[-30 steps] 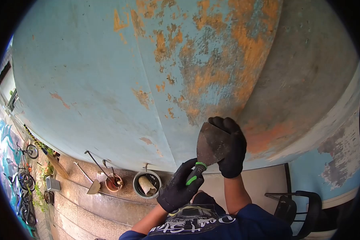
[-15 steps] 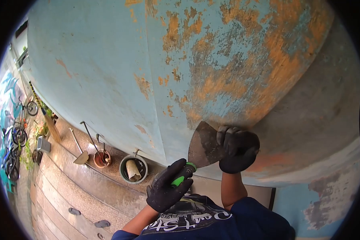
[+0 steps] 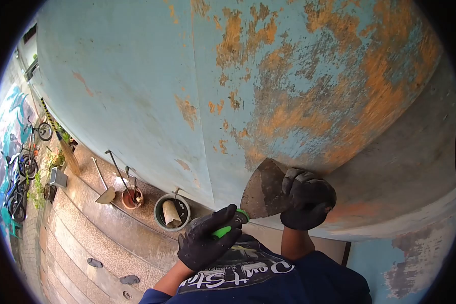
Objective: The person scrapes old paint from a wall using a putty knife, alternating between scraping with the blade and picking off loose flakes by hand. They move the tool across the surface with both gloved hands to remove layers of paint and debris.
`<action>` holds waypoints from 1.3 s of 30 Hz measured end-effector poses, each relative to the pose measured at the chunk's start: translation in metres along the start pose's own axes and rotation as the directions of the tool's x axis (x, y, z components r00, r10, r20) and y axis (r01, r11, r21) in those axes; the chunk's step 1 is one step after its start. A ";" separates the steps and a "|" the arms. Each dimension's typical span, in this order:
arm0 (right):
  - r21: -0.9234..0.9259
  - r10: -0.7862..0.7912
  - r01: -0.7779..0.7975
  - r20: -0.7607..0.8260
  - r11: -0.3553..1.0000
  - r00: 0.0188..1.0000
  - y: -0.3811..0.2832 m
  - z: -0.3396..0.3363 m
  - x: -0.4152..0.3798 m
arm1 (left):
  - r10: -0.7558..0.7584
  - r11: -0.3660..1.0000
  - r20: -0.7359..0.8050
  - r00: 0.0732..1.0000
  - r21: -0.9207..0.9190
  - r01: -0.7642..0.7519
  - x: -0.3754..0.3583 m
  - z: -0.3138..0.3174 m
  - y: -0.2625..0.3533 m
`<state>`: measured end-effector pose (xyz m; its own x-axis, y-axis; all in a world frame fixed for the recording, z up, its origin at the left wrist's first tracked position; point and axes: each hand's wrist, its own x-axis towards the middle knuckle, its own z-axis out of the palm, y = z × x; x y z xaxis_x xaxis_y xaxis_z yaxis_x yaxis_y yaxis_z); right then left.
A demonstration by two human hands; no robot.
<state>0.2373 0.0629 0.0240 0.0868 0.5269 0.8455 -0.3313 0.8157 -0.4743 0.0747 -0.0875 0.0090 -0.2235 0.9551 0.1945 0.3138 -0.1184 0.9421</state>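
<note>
My left hand (image 3: 207, 238), in a black glove, is wrapped round the green and black handle of a wide scraper (image 3: 263, 190). The scraper's dark, stained blade points up and to the right, in front of the lower wall. My right hand (image 3: 309, 197), also gloved in black, has its fingers curled at the blade's right edge; what lies inside its grip is hidden. Behind them rises a light blue wall (image 3: 137, 91) with orange and grey patches where paint has come off. A grey-brown surface (image 3: 390, 167) lies to the right.
At the wall's foot are a round grey tub (image 3: 158, 215) holding a pale roll, an orange-brown pot (image 3: 133, 206) with tools, and a long-handled dustpan (image 3: 106, 195). A broom (image 3: 70, 158), sandals (image 3: 129, 279) and bicycles (image 3: 28, 167) are further left.
The view has shifted slightly. My left hand sits a little further left on the scraper handle, and my right hand appears slightly lower and further right, still at the blade.
</note>
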 end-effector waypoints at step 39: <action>0.420 -0.065 0.036 0.056 0.907 0.996 0.018 -0.004 0.002 | 0.004 1.000 0.109 0.994 -0.006 -0.003 0.020 -0.012 -0.018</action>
<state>0.2347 0.0797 0.0158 0.0551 0.4581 0.8872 -0.6922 0.6579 -0.2967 0.0537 -0.0696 -0.0006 -0.1203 0.9786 0.1669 0.3091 -0.1229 0.9431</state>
